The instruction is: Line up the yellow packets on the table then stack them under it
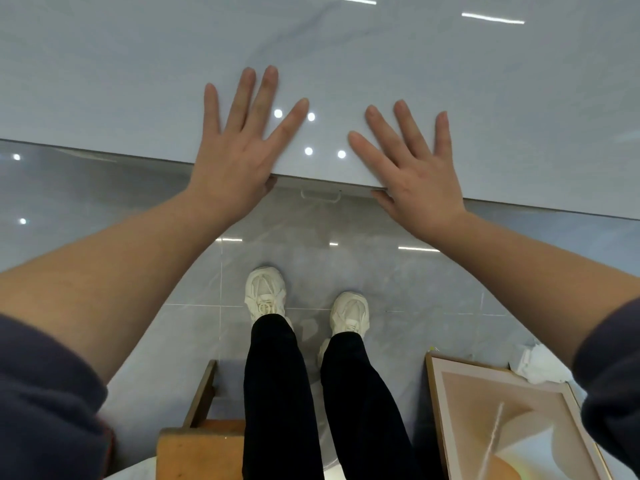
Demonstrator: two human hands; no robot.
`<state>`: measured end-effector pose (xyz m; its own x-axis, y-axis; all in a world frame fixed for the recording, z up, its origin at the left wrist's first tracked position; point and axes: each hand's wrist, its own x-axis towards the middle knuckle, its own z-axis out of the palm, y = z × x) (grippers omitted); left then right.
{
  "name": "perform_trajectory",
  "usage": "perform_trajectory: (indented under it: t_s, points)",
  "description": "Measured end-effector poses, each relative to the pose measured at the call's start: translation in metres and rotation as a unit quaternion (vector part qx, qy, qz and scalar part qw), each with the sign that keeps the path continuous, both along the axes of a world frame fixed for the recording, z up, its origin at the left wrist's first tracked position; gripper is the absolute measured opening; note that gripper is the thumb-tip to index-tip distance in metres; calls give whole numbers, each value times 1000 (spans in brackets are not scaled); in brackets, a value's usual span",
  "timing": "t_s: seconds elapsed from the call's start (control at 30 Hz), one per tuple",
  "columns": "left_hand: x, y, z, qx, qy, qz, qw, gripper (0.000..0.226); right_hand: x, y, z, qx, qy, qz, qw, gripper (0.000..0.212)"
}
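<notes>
Dark sleeves [45, 393] framed the view; the left hand [239, 150] and right hand [412, 181] lay flat, fingers spread, holding nothing, on the tabletop [485, 116] edge. No yellow packets showed anywhere; presumably light and pliable, best pinched by their edges.

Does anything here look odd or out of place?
The left hand and right hand rest flat on the table edge, yet no yellow packets show. A framed picture sits on the floor by crumpled white stuff.
</notes>
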<state>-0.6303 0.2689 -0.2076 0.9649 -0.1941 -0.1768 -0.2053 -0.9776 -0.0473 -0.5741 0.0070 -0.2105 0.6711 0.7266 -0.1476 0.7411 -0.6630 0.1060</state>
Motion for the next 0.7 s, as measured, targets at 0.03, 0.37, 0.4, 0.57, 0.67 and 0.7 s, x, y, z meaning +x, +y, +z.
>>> perform_trajectory:
  t_s: [0.03,0.37,0.4,0.57,0.67,0.7]
  points:
    - [-1,0,-3,-5,-12,4,1000,108,0,0,-3,7,-15,-2,1000,90]
    - [-2,-10,3,18,28,34,999,109,-1,5,2,-9,32,-19,999,91]
    - [-1,-11,5,18,53,35,998,112,-1,7,7,-28,62,-25,997,90]
    - [8,-11,18,17,130,33,991,109,-10,31,48,21,240,-84,967,71]
    - [10,-13,22,3,135,42,990,102,-27,41,73,139,363,-173,905,57]
    - [11,-15,24,3,130,50,990,99,-31,43,85,205,404,-222,863,51]
